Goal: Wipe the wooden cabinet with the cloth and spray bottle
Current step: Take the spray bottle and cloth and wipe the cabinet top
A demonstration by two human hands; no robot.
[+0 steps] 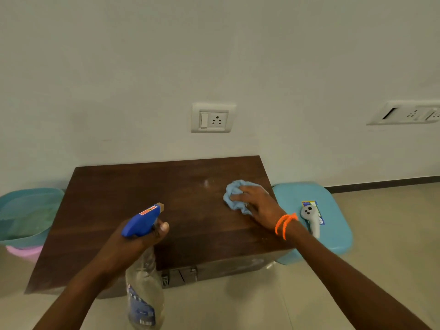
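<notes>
Two hands work over the wooden cabinet (pixel 147 210), a low dark brown box that stands on the floor (pixel 381 234) with its back edge close against the wall (pixel 214 55). Its flat top is wide and mostly bare. The right hand (pixel 258 204) presses down on the cloth (pixel 234 194), a crumpled light blue rag, with the fingers curled over it in a loose grip. The cloth lies on the top near the right edge and a bit toward the back. A pale smudge shows on the wood just to the left of the cloth. Orange threads (pixel 285 222) wrap the right wrist.

The left hand (pixel 135 244) holds the spray bottle (pixel 144 270) above the front part of the top. Its grip is closed round the neck of the bottle, under the blue spray head. The nozzle points toward the back of the cabinet. The clear body hangs down in front of the front edge.

Just beside the right edge stands a light blue stool (pixel 338 234). A white controller (pixel 310 219) lies on it, on top of a small packet (pixel 313 206). By the left edge sits a teal bin (pixel 23 217), with something pink under it. A wall socket (pixel 212 117) is on the wall above the cabinet. Another switch plate (pixel 409 113) is far to the right.
</notes>
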